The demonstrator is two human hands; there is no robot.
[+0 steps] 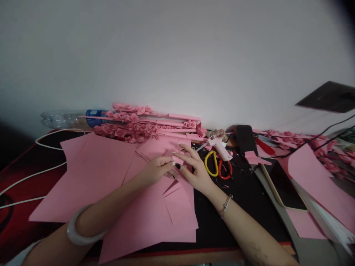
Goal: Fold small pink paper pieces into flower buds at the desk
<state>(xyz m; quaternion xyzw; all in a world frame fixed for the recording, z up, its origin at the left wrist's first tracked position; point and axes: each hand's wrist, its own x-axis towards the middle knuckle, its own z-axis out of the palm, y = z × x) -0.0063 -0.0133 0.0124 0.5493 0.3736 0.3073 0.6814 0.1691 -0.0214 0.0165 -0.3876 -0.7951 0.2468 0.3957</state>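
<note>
Over the pink sheets, my left hand (161,168) and my right hand (195,168) meet at the fingertips. Between them is a small piece of pink paper (177,159), pinched by the left thumb and fingers and gripped by the right thumb and fingers. Part of the piece is hidden behind the fingers. Beneath the hands lie large pink paper sheets (146,221), with smaller pink paper squares (176,203) on top. Scissors with one yellow and one red handle (212,164) rest just right of my right hand, beside a white glue gun (220,146).
Pink paper flowers (138,129) on paper stems lie along the wall, near a clear plastic bottle (65,119). To the right are a dark phone (245,138), a larger phone (284,184) and more paper flowers (302,138). White cables (22,179) cross the left side.
</note>
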